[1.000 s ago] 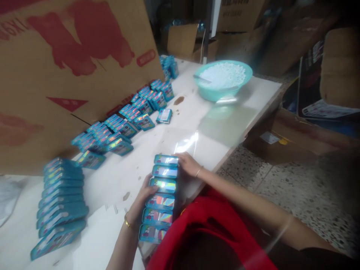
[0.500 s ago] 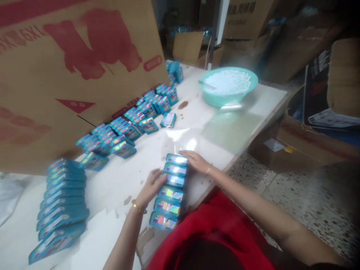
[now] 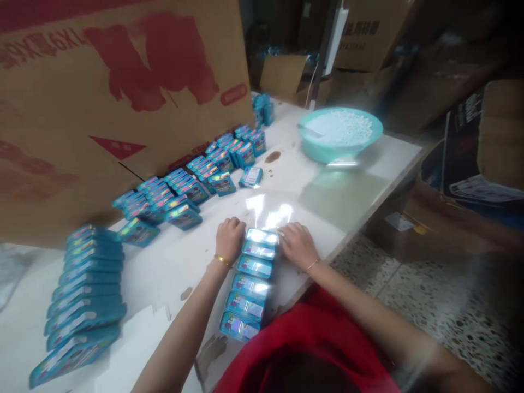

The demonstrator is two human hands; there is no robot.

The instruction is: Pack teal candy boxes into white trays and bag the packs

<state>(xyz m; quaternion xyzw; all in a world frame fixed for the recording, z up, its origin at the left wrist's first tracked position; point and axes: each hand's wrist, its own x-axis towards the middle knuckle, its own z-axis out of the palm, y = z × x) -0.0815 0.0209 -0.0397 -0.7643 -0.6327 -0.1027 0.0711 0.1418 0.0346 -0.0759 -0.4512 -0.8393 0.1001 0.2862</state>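
Note:
A row of several flat blue tins (image 3: 254, 266) with shiny printed lids lies on the white table in front of me. Beside the far left end of the row is my left hand (image 3: 230, 238), its fingers curled in; whether anything is inside them is hidden. My right hand (image 3: 298, 244) rests at the opposite side of the far tin (image 3: 262, 237), fingers loosely bent and apart, their tips at its right edge. The two farthest tins sit close together, while small gaps separate the nearer ones.
A leaning stack of blue tins (image 3: 85, 289) stands at left. More small blue boxes (image 3: 180, 188) line the base of a large cardboard box (image 3: 172, 114). A turquoise basin (image 3: 339, 150) of white pieces sits at the back right. The table edge (image 3: 352, 234) runs along my right.
My left hand has moved from the row's middle to its far end and curled its fingers. My right hand stays by the far tin. The view has shifted slightly.

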